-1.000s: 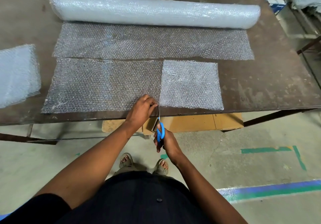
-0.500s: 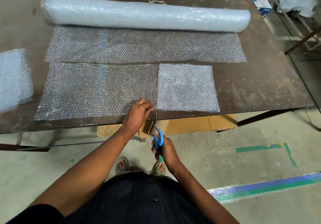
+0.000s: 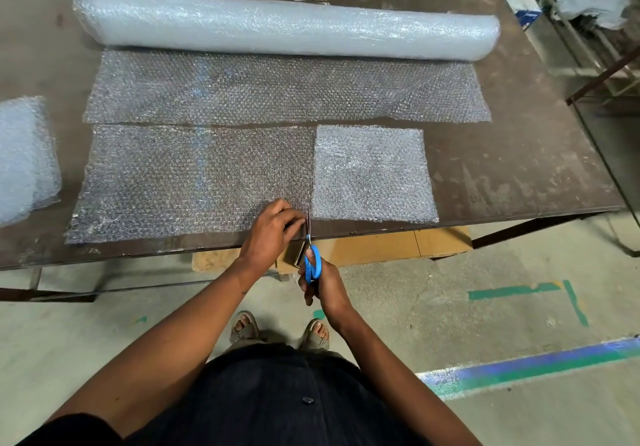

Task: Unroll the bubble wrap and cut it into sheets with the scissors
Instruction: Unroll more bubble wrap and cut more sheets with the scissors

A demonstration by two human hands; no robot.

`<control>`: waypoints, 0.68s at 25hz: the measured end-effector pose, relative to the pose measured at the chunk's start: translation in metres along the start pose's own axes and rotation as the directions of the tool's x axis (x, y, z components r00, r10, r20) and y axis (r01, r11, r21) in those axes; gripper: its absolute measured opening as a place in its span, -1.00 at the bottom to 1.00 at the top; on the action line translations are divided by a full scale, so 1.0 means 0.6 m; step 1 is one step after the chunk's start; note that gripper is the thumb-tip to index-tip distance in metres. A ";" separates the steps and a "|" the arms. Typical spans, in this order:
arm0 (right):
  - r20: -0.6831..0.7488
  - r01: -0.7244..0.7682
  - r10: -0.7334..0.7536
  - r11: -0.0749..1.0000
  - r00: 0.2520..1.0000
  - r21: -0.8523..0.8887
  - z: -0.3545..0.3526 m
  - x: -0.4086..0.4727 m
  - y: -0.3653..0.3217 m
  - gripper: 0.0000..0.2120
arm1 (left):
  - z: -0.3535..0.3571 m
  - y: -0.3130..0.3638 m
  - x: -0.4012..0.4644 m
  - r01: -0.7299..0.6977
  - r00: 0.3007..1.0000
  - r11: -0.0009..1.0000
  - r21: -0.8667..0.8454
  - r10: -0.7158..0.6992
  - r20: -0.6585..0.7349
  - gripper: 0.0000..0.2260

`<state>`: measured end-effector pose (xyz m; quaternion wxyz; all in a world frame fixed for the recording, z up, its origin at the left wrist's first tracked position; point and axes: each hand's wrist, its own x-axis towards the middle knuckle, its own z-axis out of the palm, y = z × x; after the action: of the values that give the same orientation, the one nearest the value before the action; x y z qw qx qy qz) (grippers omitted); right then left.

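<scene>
Head cam, about midway. Already got one square sheet (image 3: 372, 172) cut, lying beside the long strip (image 3: 180, 182) on the table (image 3: 519, 168). Pinching that strip's near edge with left hand (image 3: 273, 229), gripping scissors (image 3: 312, 264) in right hand (image 3: 323, 281), starting another cut. Loads of roll (image 3: 277, 26) left behind.

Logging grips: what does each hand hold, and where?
Right hand: scissors, by the blue handles. Left hand: bubble wrap strip, near edge beside the cut.

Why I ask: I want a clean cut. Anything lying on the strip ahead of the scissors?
Nothing visible. Ahead of the scissors the strip lies bare; left hand holds it leftward, the whiter square lies rightward.
</scene>
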<state>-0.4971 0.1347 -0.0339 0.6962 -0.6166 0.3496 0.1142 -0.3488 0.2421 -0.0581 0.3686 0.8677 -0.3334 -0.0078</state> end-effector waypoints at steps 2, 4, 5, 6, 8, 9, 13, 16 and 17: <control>0.014 -0.018 0.018 1.000 1.000 -0.003 0.002 0.003 -0.001 -0.49 | 0.000 0.000 -0.002 0.005 1.000 1.000 -0.012 -0.006 -0.006 -0.87; 0.015 -0.021 0.021 1.000 1.000 -0.007 0.002 0.005 -0.005 -0.50 | 0.001 -0.001 -0.004 0.008 1.000 1.000 -0.024 -0.009 -0.010 -0.87; 0.015 -0.018 0.018 1.000 1.000 -0.005 0.002 0.006 -0.005 -0.51 | 0.002 -0.002 -0.004 0.010 1.000 1.000 -0.028 -0.010 -0.008 -0.87; 0.016 -0.013 0.013 1.000 1.000 -0.001 0.003 0.006 -0.005 -0.51 | 0.003 -0.003 -0.005 0.009 1.000 0.999 -0.032 -0.009 -0.008 -0.87; 0.017 0.004 -0.004 1.000 1.000 -0.004 0.006 0.005 -0.004 -0.52 | 0.003 -0.003 -0.007 0.005 1.000 0.999 -0.037 -0.006 -0.010 -0.87; 0.016 0.018 -0.017 1.000 1.000 -0.011 0.008 0.006 -0.003 -0.53 | 0.003 -0.003 -0.007 0.003 1.000 0.999 -0.041 -0.004 -0.014 -0.87; 0.017 0.064 -0.063 0.997 0.998 -0.042 0.014 0.007 -0.001 -0.53 | 0.004 -0.003 -0.008 0.007 1.000 0.998 -0.063 -0.008 -0.022 -0.89; 0.017 0.078 -0.077 0.996 0.997 -0.047 0.013 0.009 0.005 -0.56 | 0.005 -0.001 -0.008 0.029 0.999 0.998 -0.060 -0.031 -0.024 -0.89; 0.016 0.079 -0.078 0.996 0.997 -0.048 0.011 0.011 0.005 -0.57 | 0.004 0.000 -0.009 0.035 0.999 0.998 -0.060 -0.036 -0.028 -0.89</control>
<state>-0.4919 0.1399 -0.0405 0.6873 -0.6458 0.3174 0.0994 -0.3538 0.2434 -0.0611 0.3990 0.8621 -0.3122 -0.0120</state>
